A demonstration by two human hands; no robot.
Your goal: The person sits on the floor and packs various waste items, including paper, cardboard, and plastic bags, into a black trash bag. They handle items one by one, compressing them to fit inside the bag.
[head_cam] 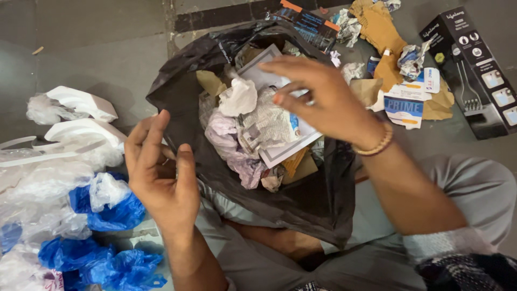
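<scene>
**A:** What is each hand doing?

**B:** The left hand has its grip closed on the near rim of the black bag, pinching the plastic between thumb and fingers. The right hand hovers over the bag's mouth, fingers spread and holding nothing, fingertips just above the white card and the crumpled paper.

**A:** Where does the bag sit?

**B:** On the floor between the person's crossed legs, mouth facing up toward the camera. Its long axis runs away from the left grip, from the lap toward the black box and the cardboard scraps beyond.

**A:** And the card?

**B:** It lies tilted on top of the rubbish, long side slanting from just under the right fingertips back toward the left grip.

**A:** How would one do this well?

**B:** I'd judge: keep the rim pulled wide with the left grip, and press flat with the right palm so nothing spills. Blue plastic bags and white foam pieces lie outside the left grip.
</scene>
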